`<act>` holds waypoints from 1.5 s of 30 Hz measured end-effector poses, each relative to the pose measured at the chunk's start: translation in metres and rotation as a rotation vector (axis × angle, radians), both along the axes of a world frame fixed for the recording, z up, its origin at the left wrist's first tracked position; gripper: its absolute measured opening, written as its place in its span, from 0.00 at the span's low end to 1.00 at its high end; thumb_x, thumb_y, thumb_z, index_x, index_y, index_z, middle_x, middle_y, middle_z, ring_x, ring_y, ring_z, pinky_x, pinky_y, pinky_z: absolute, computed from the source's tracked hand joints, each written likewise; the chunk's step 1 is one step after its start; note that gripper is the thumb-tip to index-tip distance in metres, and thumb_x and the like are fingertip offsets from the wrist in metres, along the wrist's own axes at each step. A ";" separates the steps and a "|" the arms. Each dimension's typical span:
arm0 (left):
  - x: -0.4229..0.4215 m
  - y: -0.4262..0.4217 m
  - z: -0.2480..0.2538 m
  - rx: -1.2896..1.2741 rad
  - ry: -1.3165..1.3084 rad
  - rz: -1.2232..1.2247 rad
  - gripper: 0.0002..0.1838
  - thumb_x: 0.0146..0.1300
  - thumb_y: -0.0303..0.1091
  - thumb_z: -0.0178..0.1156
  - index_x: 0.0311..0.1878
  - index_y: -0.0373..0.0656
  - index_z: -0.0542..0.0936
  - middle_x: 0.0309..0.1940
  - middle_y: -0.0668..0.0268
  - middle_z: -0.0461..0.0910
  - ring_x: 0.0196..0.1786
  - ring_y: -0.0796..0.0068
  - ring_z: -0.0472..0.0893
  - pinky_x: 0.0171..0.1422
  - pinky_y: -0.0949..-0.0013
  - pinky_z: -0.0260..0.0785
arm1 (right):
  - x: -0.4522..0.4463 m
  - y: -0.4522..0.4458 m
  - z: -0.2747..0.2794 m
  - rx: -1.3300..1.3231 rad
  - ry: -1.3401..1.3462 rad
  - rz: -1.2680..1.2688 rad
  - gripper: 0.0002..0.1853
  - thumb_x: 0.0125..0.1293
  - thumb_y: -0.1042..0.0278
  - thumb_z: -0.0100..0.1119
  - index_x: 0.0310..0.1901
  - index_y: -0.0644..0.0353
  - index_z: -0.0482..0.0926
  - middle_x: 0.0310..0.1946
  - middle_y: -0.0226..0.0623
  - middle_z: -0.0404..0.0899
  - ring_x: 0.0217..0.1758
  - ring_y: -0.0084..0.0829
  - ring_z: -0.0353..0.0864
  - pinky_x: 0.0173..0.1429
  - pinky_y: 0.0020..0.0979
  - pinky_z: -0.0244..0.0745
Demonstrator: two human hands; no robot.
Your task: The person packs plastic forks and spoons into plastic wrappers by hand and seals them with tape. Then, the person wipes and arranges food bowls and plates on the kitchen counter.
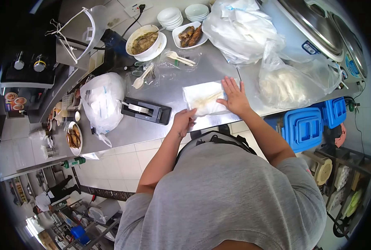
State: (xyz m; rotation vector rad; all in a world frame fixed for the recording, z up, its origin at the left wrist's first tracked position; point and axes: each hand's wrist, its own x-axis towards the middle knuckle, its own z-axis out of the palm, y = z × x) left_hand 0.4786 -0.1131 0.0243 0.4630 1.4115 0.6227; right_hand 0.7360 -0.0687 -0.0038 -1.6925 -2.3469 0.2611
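Note:
A flat white packet (203,99) with a brownish patch lies on the steel counter in front of me. It looks like folded paper or thin plastic; I cannot make out which. My right hand (235,98) rests flat on its right end, fingers spread. At the packet's near left corner, my left hand (184,121) has its fingers curled, with thumb and fingertips closed on the edge. Left of that hand sits a black tape dispenser (147,111) with a roll of tape. Behind it are plastic-wrapped white spoons (143,76) and forks (180,58).
Along the back stand a bowl of food (144,41), a dish of browned pieces (190,35) and stacked white bowls (169,17). White plastic bags (244,31) crowd the right; another bag (103,102) is at left. Blue lidded bins (303,129) stand below. A person (54,195) is far behind.

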 end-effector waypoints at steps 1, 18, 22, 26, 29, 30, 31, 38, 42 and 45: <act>0.002 0.000 0.001 0.060 -0.057 0.078 0.12 0.61 0.38 0.63 0.40 0.41 0.75 0.31 0.68 0.77 0.35 0.78 0.79 0.37 0.72 0.73 | 0.000 0.000 0.000 0.000 -0.005 0.001 0.46 0.59 0.34 0.50 0.71 0.58 0.53 0.73 0.40 0.49 0.77 0.40 0.44 0.74 0.56 0.36; -0.021 -0.015 -0.011 1.175 1.070 -0.686 0.09 0.58 0.31 0.59 0.42 0.43 0.77 0.45 0.60 0.75 0.51 0.57 0.72 0.56 0.57 0.63 | 0.028 -0.038 0.029 -0.065 0.426 0.234 0.27 0.50 0.63 0.66 0.53 0.58 0.72 0.56 0.45 0.70 0.61 0.48 0.66 0.66 0.46 0.58; -0.024 -0.003 -0.021 1.091 1.025 -0.608 0.06 0.62 0.32 0.55 0.38 0.42 0.78 0.40 0.61 0.77 0.48 0.57 0.74 0.54 0.59 0.64 | 0.039 -0.037 0.016 -0.002 0.427 0.258 0.17 0.49 0.71 0.64 0.44 0.60 0.77 0.51 0.43 0.74 0.55 0.46 0.71 0.60 0.41 0.66; -0.025 -0.002 -0.005 1.191 0.979 -0.644 0.09 0.59 0.35 0.61 0.38 0.41 0.78 0.41 0.59 0.77 0.46 0.56 0.73 0.53 0.60 0.65 | 0.047 -0.022 0.005 -0.092 0.583 0.137 0.10 0.53 0.72 0.63 0.38 0.63 0.79 0.44 0.41 0.77 0.48 0.41 0.75 0.53 0.36 0.69; -0.032 0.000 -0.020 1.177 0.948 -0.517 0.10 0.59 0.35 0.62 0.39 0.40 0.77 0.42 0.60 0.77 0.46 0.60 0.74 0.53 0.63 0.66 | 0.050 -0.006 0.001 -0.335 0.763 -0.072 0.09 0.59 0.70 0.61 0.40 0.64 0.79 0.38 0.35 0.78 0.43 0.30 0.75 0.49 0.30 0.69; -0.028 0.001 -0.018 1.168 0.884 -0.407 0.09 0.59 0.34 0.61 0.39 0.40 0.77 0.42 0.61 0.78 0.47 0.59 0.73 0.54 0.62 0.66 | 0.050 -0.003 0.004 -0.441 0.833 -0.157 0.10 0.61 0.69 0.61 0.42 0.65 0.79 0.36 0.33 0.78 0.41 0.25 0.74 0.47 0.27 0.69; -0.023 0.004 -0.018 1.155 0.821 -0.296 0.09 0.59 0.33 0.61 0.39 0.40 0.77 0.42 0.61 0.78 0.48 0.59 0.73 0.55 0.62 0.65 | 0.049 -0.001 0.007 -0.488 0.869 -0.213 0.09 0.62 0.68 0.60 0.40 0.64 0.79 0.34 0.35 0.79 0.38 0.27 0.75 0.46 0.27 0.69; -0.001 0.023 -0.016 0.925 0.799 -0.094 0.10 0.65 0.36 0.56 0.39 0.38 0.78 0.36 0.59 0.79 0.37 0.64 0.74 0.46 0.64 0.67 | 0.035 0.014 -0.006 -0.417 0.901 -0.442 0.10 0.61 0.66 0.59 0.37 0.65 0.79 0.27 0.34 0.80 0.31 0.27 0.76 0.40 0.28 0.70; -0.013 0.024 -0.017 1.007 1.105 -0.433 0.12 0.64 0.37 0.57 0.40 0.36 0.79 0.29 0.55 0.78 0.35 0.61 0.76 0.44 0.63 0.68 | 0.039 0.011 -0.007 -0.379 0.819 -0.379 0.09 0.59 0.68 0.60 0.37 0.64 0.81 0.27 0.34 0.80 0.31 0.25 0.75 0.41 0.27 0.70; 0.003 0.027 0.000 0.828 0.895 -0.077 0.14 0.64 0.38 0.58 0.39 0.34 0.79 0.25 0.57 0.78 0.32 0.65 0.78 0.41 0.62 0.69 | 0.054 0.013 0.001 -0.503 1.052 -0.215 0.07 0.59 0.69 0.59 0.37 0.62 0.82 0.30 0.38 0.81 0.34 0.27 0.78 0.42 0.27 0.71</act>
